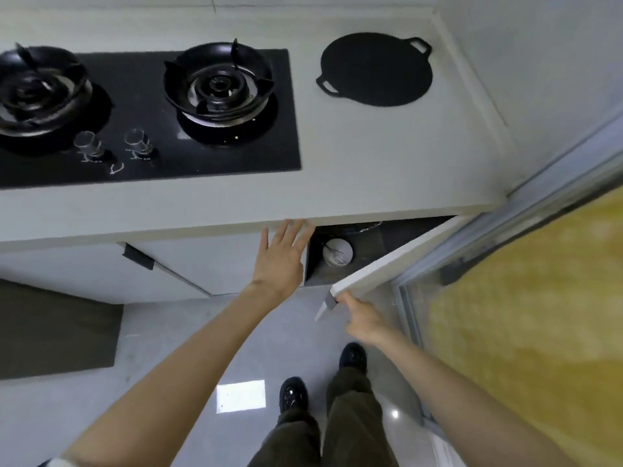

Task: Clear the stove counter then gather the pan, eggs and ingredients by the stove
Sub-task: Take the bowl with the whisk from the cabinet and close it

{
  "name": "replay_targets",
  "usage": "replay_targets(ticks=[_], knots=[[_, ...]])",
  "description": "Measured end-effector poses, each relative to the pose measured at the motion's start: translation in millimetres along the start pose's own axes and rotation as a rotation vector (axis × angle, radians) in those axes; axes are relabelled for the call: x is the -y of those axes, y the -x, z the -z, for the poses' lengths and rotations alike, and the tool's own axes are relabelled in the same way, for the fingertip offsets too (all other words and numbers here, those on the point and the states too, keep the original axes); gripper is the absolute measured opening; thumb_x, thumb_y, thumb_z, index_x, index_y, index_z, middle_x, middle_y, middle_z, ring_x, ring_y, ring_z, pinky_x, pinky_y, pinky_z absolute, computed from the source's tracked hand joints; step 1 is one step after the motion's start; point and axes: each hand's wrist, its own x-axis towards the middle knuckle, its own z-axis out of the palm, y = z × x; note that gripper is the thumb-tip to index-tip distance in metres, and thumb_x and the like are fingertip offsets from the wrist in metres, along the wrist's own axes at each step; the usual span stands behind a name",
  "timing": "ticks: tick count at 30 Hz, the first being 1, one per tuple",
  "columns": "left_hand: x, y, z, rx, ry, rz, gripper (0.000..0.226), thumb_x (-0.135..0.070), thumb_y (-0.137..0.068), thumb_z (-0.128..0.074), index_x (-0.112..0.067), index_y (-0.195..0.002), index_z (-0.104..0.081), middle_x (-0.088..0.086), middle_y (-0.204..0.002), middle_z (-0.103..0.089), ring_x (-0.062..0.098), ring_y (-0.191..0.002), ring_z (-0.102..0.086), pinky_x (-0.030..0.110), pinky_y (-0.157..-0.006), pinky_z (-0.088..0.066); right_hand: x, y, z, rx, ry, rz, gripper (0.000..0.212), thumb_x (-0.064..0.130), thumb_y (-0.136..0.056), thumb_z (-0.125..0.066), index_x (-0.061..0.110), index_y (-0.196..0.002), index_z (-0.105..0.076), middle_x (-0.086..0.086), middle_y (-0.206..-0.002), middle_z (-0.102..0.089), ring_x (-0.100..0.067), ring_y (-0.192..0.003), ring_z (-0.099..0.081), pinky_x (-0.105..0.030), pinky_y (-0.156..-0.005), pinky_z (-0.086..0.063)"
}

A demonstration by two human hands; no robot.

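Resting flat on the pale surface [371, 156] to the right of the gas stove [148, 112], the black two-handled pan [376, 69] is already near the burners, with no eggs or other ingredients in sight. Below it, a cabinet door [397, 261] stands swung out, and the right hand [362, 318] has its fingers clenched around the door's lower corner by the handle. The left hand [281, 257] is released, fingers spread flat against the neighbouring cabinet front just under the surface edge, holding nothing. Inside the dark cabinet sits a white bowl [337, 252] with what looks like a whisk in it. The step in hand seems to be fetching from this cabinet: better to keep the door held wide with the right hand, reach in with the free left, and lift the bowl level so its contents stay put.
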Motion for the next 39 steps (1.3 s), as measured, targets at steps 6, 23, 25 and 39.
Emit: replay_targets(ticks=[6, 23, 25, 39], knots=[[-52, 5, -7, 0.116, 0.046, -0.087, 0.063, -0.012, -0.096, -0.039, -0.024, -0.152, -0.013, -0.004, -0.159, -0.014, 0.020, -0.147, -0.007, 0.045, -0.119, -0.002, -45, 55, -11, -0.067, 0.210, -0.024, 0.042, 0.030, -0.089, -0.053, 0.033, -0.129, -0.042, 0.000, -0.131, -0.054, -0.027, -0.118, -0.047, -0.041, -0.092, -0.042], [-207, 67, -69, 0.177, 0.220, -0.119, 0.055, -0.010, -0.091, -0.046, -0.025, -0.144, -0.038, 0.002, -0.147, -0.040, 0.029, -0.127, -0.042, 0.044, -0.102, -0.039, -203, 176, -10, -0.485, -0.044, -0.325, 0.039, 0.038, -0.100, -0.035, 0.010, -0.124, -0.047, -0.011, -0.120, -0.058, -0.031, -0.110, -0.054, -0.040, -0.084, -0.046], [-224, 73, -74, 0.155, 0.236, -0.121, 0.054, -0.009, -0.091, -0.047, -0.024, -0.143, -0.039, 0.001, -0.147, -0.039, 0.029, -0.128, -0.041, 0.044, -0.101, -0.041, -215, 182, -5, -0.539, -0.099, -0.330, 0.045, 0.017, -0.096, -0.045, 0.004, -0.137, -0.032, -0.018, -0.125, -0.054, -0.034, -0.112, -0.054, -0.040, -0.085, -0.047], [-258, 99, -80, 0.148, 0.241, -0.080, 0.050, -0.013, -0.094, -0.049, -0.024, -0.142, -0.042, 0.003, -0.147, -0.039, 0.028, -0.129, -0.042, 0.040, -0.101, -0.042, -260, 202, 24, -0.526, 0.174, -0.263, 0.080, 0.018, -0.093, -0.050, 0.003, -0.151, 0.003, -0.019, -0.152, -0.009, -0.033, -0.132, -0.022, -0.035, -0.101, -0.037]])
